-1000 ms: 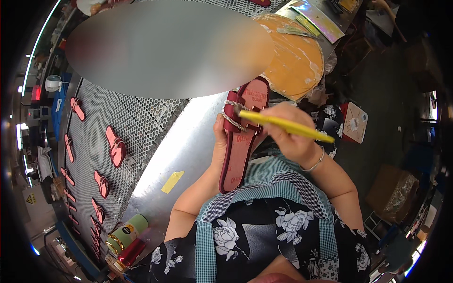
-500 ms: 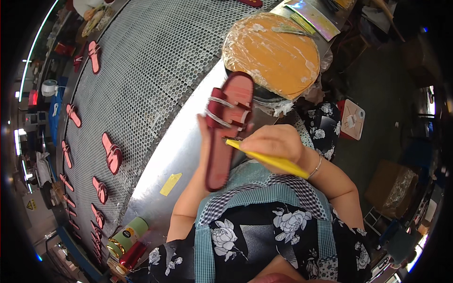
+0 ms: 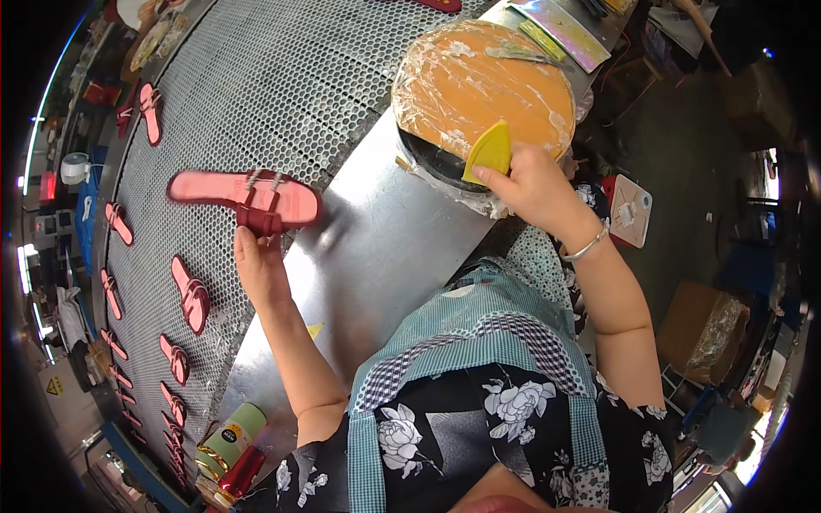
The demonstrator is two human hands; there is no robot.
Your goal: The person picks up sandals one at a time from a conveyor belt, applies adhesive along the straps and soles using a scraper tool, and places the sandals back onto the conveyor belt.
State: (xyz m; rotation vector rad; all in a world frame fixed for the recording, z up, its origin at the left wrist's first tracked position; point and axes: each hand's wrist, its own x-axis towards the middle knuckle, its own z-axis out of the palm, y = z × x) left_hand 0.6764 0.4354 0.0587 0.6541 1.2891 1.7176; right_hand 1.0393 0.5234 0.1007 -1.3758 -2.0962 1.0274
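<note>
My left hand (image 3: 258,261) grips a pink sandal (image 3: 244,197) by its dark red straps and holds it flat, sole down, over the perforated metal belt (image 3: 282,77). My right hand (image 3: 532,184) pinches a yellow scraper (image 3: 490,150) at the near edge of a round tub (image 3: 483,90) covered with orange, plastic-wrapped paste. A silver bracelet sits on my right wrist. Between the hands lies the smooth steel table edge (image 3: 385,248).
Several more pink sandals (image 3: 190,293) lie in a curved row along the belt's left side. A green can (image 3: 231,434) and a red can stand at the lower left. A shiny sheet (image 3: 569,30) lies behind the tub. Boxes and a stool stand on the floor at right.
My left hand has swung the sandal from upright in front of me down and left over the belt. My right hand has moved the yellow scraper away from the sandal up to the tub.
</note>
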